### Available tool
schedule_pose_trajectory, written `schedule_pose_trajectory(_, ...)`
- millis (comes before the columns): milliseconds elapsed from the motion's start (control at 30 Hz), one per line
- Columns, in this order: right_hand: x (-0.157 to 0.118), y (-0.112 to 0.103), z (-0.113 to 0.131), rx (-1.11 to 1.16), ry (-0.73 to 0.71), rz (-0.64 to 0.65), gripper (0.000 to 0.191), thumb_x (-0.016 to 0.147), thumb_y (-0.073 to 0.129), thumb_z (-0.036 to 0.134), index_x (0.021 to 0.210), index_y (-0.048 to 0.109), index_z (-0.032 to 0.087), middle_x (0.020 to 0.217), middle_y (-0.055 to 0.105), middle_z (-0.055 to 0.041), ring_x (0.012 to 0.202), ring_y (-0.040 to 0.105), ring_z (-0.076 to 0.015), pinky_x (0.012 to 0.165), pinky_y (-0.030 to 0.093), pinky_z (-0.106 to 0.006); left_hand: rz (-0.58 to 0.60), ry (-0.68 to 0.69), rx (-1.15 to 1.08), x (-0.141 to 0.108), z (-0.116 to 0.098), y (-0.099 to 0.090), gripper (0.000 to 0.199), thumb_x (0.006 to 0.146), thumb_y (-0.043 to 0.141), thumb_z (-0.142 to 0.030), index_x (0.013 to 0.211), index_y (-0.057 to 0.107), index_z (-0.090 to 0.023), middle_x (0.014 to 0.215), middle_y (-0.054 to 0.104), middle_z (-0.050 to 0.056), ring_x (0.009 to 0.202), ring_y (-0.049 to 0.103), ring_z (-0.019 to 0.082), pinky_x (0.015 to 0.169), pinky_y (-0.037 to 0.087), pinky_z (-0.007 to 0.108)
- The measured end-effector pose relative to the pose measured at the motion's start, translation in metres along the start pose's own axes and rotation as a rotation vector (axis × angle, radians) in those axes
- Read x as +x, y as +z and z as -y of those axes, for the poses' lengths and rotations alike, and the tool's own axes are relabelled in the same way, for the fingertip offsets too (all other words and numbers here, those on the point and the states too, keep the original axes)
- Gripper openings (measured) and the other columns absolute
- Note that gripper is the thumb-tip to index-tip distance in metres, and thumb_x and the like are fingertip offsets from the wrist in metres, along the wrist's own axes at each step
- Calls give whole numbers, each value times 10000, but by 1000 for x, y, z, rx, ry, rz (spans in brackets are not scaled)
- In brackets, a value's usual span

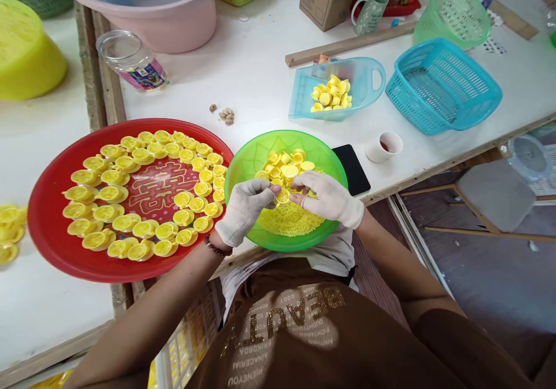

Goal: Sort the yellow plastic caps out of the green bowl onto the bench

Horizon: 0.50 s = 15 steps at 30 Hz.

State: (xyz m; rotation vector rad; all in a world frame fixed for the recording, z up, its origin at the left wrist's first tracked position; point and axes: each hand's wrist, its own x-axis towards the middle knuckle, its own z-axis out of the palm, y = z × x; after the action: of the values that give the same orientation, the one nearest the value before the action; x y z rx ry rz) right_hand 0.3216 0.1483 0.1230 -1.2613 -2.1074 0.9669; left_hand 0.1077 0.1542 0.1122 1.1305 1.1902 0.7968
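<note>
The gloved left hand (243, 210) and right hand (328, 198) are drawn into narrow pinches at a small yellow plastic cap (283, 197), though whether either grips it is hard to tell, over a green plastic bowl (243, 166) of caps and yellow granules (291, 221). Thick knit gloves (249, 206) dull touch, so a cap could slip into the granules or bounce across the bowl's rim, disturbing the rows of caps (113, 224) on the red tray (47, 244) just beside it.
</note>
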Motion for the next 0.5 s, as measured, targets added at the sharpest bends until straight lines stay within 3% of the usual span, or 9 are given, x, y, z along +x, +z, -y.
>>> schedule_pose_trajectory(133, 5, 11, 5, 84, 61, -10, 119, 923, 636, 286, 872, 613, 181, 826, 666, -11, 709, 577, -131, 694, 444, -271, 17, 28, 46, 2, 5, 4, 330, 775, 751, -428, 629, 669, -144, 591, 617, 22, 575, 546, 113, 577, 449, 233)
schedule_pose_trajectory(267, 3, 1, -1, 127, 32, 126, 126, 940, 515, 168, 937, 640, 183, 863, 689, -17, 747, 624, -137, 748, 472, -280, 3, 39, 77, 2, 7, 4, 366, 781, 742, -447, 598, 649, -144, 575, 608, 23, 559, 535, 111, 556, 429, 230)
schedule_pose_trajectory(333, 0, -5, -3, 51, 13, 98, 149, 912, 536, 150, 994, 656, 179, 966, 711, -48, 845, 644, -165, 820, 480, -311, -3, 35, 64, 3, 7, 3, 384, 775, 746, -462, 587, 637, -146, 570, 603, 23, 556, 537, 112, 555, 433, 231)
schedule_pose_trajectory(400, -2, -6, -1, -34, 34, 42, 163, 901, 603, 204, 1051, 658, 171, 1018, 705, -69, 864, 631, -181, 829, 473, -327, -2, 32, 53, 4, 7, 3, 388, 768, 751, -467, 584, 631, -147, 569, 598, 22, 557, 537, 113, 557, 435, 232)
schedule_pose_trajectory(500, -1, 3, 6, -36, 139, 29, 200, 885, 691, 315, 1016, 637, 173, 827, 644, -9, 680, 548, -140, 687, 430, -293, 19, 32, 71, 5, 7, 4, 375, 770, 754, -457, 592, 638, -148, 575, 597, 20, 562, 527, 114, 555, 428, 233)
